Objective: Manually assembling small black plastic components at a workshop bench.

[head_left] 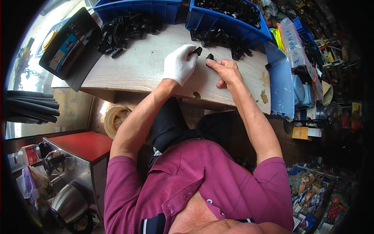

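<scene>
Hands meet over the middle of a pale wooden desk (148,70). The left hand (179,64), in a white glove, lies knuckles up with its fingers curled, and pinches a small black part (197,50) at its fingertips; the part sticks out toward the other hand. The right hand (226,72) is bare, just beside the left and not touching it, with its fingers bent and its fingertips closed on a second black part (210,57). The two parts are near each other, with a narrow gap between them, both just above the desk surface. Beyond the right hand, a loose heap of black parts (222,39) lies on the desk against a blue bin (218,21) that is full of the same pieces. Beyond the left hand and further to its left, another heap (120,33) spreads in front of a second blue bin (136,7). Far to the left of the gloved hand, a black tray (70,46) rests tilted at the desk's corner. To the right of the bare hand, a blue sheet (282,84) hangs over the desk's end. Below the hands, the person's forearms run down to a maroon shirt (202,179). How the parts are shaped cannot be told, as they are too small.
</scene>
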Demonstrator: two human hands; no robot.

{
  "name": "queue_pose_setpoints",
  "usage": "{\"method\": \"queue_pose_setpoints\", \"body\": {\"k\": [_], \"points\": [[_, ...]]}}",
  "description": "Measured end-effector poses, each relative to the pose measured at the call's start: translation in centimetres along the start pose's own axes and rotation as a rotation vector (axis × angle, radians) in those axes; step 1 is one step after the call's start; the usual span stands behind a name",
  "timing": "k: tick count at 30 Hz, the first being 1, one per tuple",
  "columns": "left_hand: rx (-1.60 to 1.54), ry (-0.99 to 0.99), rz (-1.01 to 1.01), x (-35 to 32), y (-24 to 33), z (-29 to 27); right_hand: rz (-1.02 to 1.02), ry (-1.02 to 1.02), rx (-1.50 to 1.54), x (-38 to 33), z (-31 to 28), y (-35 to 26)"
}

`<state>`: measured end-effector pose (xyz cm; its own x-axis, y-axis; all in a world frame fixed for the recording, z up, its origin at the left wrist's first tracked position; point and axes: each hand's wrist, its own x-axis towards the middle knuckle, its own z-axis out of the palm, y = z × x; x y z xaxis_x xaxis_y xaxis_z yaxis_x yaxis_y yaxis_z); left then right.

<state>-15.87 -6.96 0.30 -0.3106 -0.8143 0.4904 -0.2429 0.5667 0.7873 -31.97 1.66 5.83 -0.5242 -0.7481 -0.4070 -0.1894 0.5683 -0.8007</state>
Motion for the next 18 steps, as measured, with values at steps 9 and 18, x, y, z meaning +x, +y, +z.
{"method": "queue_pose_setpoints", "body": {"k": [9, 18], "points": [[-0.001, -0.018, 0.087, -0.4, 1.3, 0.0, -0.2, -0.062, 0.119, 0.1, -0.4, 0.8], [-0.067, -0.033, 0.034, 0.7, 0.3, 0.6, -0.117, -0.13, -0.021, -0.5, 2.7, -0.3]]}}
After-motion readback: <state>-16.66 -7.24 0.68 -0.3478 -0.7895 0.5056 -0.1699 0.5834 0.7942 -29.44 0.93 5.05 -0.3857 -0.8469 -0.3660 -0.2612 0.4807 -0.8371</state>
